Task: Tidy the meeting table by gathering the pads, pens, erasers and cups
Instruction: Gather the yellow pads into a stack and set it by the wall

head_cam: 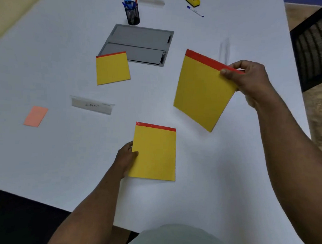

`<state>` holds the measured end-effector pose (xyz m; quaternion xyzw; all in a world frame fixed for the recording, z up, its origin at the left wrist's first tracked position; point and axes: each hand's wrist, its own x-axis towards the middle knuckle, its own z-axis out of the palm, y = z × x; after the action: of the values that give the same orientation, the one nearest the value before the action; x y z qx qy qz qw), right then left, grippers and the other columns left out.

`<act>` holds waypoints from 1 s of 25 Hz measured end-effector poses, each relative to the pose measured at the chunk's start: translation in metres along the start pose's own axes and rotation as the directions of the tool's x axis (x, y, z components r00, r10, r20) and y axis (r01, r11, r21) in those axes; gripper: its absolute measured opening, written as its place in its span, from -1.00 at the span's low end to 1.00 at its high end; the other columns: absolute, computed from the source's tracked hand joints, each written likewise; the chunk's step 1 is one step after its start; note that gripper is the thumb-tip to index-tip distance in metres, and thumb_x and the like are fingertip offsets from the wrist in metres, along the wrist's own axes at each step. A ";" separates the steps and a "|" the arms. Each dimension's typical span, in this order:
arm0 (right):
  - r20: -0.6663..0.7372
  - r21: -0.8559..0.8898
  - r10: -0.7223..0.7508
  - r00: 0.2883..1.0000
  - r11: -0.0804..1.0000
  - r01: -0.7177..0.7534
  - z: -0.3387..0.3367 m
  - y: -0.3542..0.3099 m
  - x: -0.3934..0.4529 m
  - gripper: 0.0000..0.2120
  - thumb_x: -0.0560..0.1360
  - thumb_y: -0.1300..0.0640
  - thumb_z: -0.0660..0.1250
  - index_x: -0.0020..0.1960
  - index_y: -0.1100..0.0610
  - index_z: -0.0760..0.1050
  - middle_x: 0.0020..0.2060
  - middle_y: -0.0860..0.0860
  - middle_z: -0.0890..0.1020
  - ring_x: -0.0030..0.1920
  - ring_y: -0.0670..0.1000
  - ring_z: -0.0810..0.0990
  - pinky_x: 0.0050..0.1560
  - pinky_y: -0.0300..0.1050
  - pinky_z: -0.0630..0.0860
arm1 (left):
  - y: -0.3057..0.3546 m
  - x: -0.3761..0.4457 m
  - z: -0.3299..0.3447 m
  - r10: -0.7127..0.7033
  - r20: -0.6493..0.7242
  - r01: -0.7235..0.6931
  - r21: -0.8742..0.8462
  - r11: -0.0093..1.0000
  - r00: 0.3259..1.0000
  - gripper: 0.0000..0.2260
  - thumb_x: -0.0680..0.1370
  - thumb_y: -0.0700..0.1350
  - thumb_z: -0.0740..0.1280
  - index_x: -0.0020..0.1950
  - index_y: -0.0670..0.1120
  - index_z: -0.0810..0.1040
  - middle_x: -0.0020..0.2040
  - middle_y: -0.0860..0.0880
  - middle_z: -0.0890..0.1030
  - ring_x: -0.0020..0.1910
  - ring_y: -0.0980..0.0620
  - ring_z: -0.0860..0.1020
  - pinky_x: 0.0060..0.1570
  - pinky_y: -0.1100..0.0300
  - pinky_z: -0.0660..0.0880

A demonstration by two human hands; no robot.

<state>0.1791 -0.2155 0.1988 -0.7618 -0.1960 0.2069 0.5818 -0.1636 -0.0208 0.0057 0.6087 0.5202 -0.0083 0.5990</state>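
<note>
Three yellow pads on the white table (49,63) here. The right hand (249,81) pinches the red top strip of the raised pad (201,92), tilted up off the surface toward the right edge. The left hand (126,159) grips the left side of the near pad (155,152), close to the near edge. The third pad (112,69) lies flat mid-table, overlapping a grey hatch (141,42); the pen cup (133,13) stands beyond it.

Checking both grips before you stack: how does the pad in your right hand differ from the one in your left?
The right-hand pad is lifted and tilted; the left-hand pad lies flat on the table. The right hand pinches its pad's red top strip; the left hand grips its pad's side edge. Both are yellow with red tops.
</note>
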 end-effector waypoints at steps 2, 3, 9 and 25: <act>0.104 0.063 0.033 0.994 0.997 -0.040 0.012 -0.005 -0.001 -0.80 0.25 -0.02 0.59 -0.25 0.04 0.63 -0.36 -0.06 0.67 -0.35 -0.09 0.62 -0.39 -0.23 0.52 | 0.005 -0.004 0.000 -0.022 0.078 0.032 -0.128 0.991 0.997 -0.62 0.60 -0.29 0.22 0.38 0.01 0.45 0.29 -0.05 0.57 0.18 -0.08 0.56 0.23 -0.15 0.48; 0.157 0.091 0.059 0.986 0.993 -0.074 0.022 0.001 -0.003 -0.78 0.24 -0.02 0.59 -0.25 0.07 0.64 -0.37 -0.04 0.68 -0.36 -0.08 0.61 -0.36 -0.22 0.53 | 0.009 -0.006 0.001 -0.027 0.124 0.051 -0.197 0.979 0.992 -0.62 0.61 -0.29 0.21 0.39 -0.01 0.44 0.28 -0.05 0.58 0.19 -0.10 0.56 0.23 -0.16 0.48; 0.256 0.225 0.350 0.901 0.885 -0.408 0.081 0.067 -0.037 -0.71 0.21 -0.04 0.59 -0.24 0.13 0.63 -0.34 0.09 0.68 -0.35 0.04 0.63 -0.24 -0.07 0.59 | 0.037 -0.019 0.011 0.041 0.342 0.136 -0.477 0.868 0.939 -0.66 0.60 -0.28 0.20 0.30 0.03 0.51 0.18 -0.06 0.65 0.12 -0.13 0.64 -0.02 -0.07 0.59; 0.224 0.117 0.726 0.651 0.643 -0.757 0.121 0.162 -0.105 -0.78 0.55 0.20 0.21 0.18 0.10 0.44 0.04 0.11 0.62 -0.04 0.10 0.62 -0.17 -0.03 0.57 | 0.010 -0.025 0.049 -0.058 0.239 0.086 -0.108 0.990 0.969 -0.66 0.65 -0.06 0.17 0.44 0.01 0.36 0.28 -0.03 0.55 0.19 -0.08 0.57 0.21 -0.13 0.50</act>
<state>0.0352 -0.2146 0.0220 -0.6937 0.1110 0.5050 0.5014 -0.1383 -0.0697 0.0153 0.5478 0.4668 -0.0714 0.6906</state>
